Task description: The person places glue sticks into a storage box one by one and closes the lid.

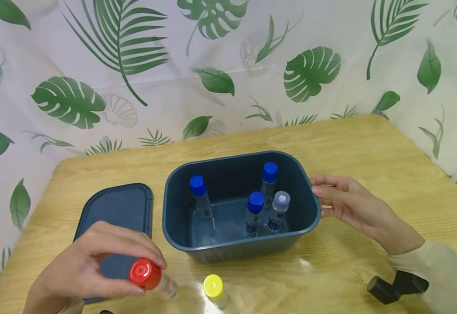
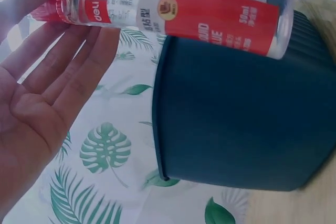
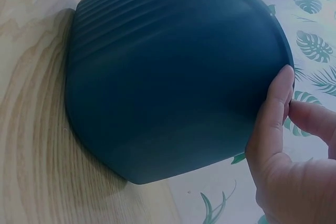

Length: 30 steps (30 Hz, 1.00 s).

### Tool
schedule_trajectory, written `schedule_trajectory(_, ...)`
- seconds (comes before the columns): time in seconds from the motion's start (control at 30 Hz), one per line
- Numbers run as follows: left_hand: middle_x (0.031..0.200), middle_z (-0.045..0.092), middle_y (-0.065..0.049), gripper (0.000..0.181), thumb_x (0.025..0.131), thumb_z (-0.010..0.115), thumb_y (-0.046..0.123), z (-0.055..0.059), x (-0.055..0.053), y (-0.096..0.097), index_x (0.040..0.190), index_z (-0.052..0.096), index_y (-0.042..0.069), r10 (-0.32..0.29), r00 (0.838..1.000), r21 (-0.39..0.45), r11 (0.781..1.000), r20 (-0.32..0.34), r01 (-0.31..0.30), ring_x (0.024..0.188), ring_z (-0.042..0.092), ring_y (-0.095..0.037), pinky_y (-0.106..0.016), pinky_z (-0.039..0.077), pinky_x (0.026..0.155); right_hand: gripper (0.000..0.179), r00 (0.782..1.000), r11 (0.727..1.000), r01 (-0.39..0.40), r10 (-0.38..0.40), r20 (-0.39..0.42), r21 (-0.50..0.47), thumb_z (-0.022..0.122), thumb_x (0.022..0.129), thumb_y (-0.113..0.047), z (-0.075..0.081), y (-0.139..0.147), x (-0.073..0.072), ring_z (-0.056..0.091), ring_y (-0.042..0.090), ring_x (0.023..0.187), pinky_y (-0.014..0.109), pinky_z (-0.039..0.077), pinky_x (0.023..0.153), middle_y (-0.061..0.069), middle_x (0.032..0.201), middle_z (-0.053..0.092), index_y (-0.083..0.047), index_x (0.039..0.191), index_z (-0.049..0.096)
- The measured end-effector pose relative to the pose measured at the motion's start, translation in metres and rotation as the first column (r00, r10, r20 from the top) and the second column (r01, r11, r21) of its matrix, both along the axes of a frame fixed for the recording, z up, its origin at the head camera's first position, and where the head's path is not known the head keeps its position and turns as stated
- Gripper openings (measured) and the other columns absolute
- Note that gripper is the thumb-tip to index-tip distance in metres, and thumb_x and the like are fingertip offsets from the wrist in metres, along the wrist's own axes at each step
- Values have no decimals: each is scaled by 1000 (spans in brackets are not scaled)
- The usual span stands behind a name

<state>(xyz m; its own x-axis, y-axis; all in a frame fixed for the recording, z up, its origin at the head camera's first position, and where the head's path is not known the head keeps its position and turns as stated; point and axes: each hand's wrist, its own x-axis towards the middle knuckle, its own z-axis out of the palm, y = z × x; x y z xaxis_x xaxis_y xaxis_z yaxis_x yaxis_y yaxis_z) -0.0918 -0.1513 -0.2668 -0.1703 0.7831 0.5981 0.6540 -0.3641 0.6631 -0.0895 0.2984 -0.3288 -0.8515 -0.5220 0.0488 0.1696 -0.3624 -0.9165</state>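
My left hand (image 1: 95, 261) pinches the red cap of a clear liquid glue bottle (image 2: 220, 19) between thumb and fingers. This bottle has a red and white label and is tilted, in front of the bin's left side. At the right end of a dark blue storage bin (image 1: 236, 248), my right hand (image 1: 353, 207) holds the rim with thumb and fingertips. Inside the bin are several clear bottles: a blue-capped one (image 1: 201, 196) leans at the left, two more blue-capped ones and a pale-capped bottle (image 1: 278, 211) stand at the right. A yellow-capped bottle (image 1: 214, 288) is in front of the bin.
A flat dark blue lid (image 1: 130, 205) lies on the wooden table (image 1: 369, 144) left of the bin, partly hidden by my left hand. Behind the table hangs a white cloth (image 1: 252, 87) with green leaf prints. A black device (image 1: 397, 288) is at my right wrist.
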Motion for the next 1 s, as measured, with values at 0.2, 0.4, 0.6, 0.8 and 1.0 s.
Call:
schedule_trajectory(0.2, 97, 68, -18, 32, 85, 70, 0, 8, 1, 9, 115, 63, -4, -32, 999, 34, 999, -23, 33, 85, 66, -25, -29, 55, 68, 33, 1000, 1000, 1, -1, 5, 0, 31, 102, 5, -1, -1, 1, 67, 16, 89, 33, 57, 78, 7, 104, 67, -1, 118, 60)
schedule_trajectory(0.4, 97, 67, -19, 30, 86, 70, 3, 12, 0, 12, 114, 63, -5, -41, 998, 48, 998, -39, 43, 84, 67, -25, -28, 56, 68, 33, 1000, 1000, 2, -2, 15, -1, 32, 102, 5, 0, -1, 1, 67, 16, 89, 34, 57, 79, 7, 105, 67, -1, 118, 60)
schedule_trajectory(0.6, 97, 67, -20, 31, 86, 70, 4, 14, -2, 14, 114, 63, -6, -50, 998, 69, 996, -33, 53, 84, 67, -27, -28, 56, 67, 32, 1000, 1000, 7, -7, 20, -8, 32, 102, 6, 1, 0, 1, 67, 16, 89, 34, 57, 78, 7, 104, 67, -1, 118, 60)
schedule_trajectory(0.8, 99, 68, -19, 31, 86, 71, 6, 16, -3, 14, 114, 63, -5, -34, 999, 65, 997, -26, 35, 85, 67, -27, -29, 57, 68, 32, 1000, 1000, 11, -10, 20, -4, 32, 102, 5, 1, -1, 2, 67, 16, 88, 34, 57, 78, 7, 103, 67, -1, 118, 60)
schedule_trajectory(1.0, 100, 68, -19, 33, 85, 72, 7, 18, -5, 16, 114, 64, -6, -44, 998, 81, 996, -46, 48, 85, 67, -27, -29, 56, 67, 32, 1000, 1000, 12, -12, 24, -1, 33, 102, 5, 0, -1, 2, 67, 16, 88, 34, 57, 78, 7, 103, 67, -1, 117, 60)
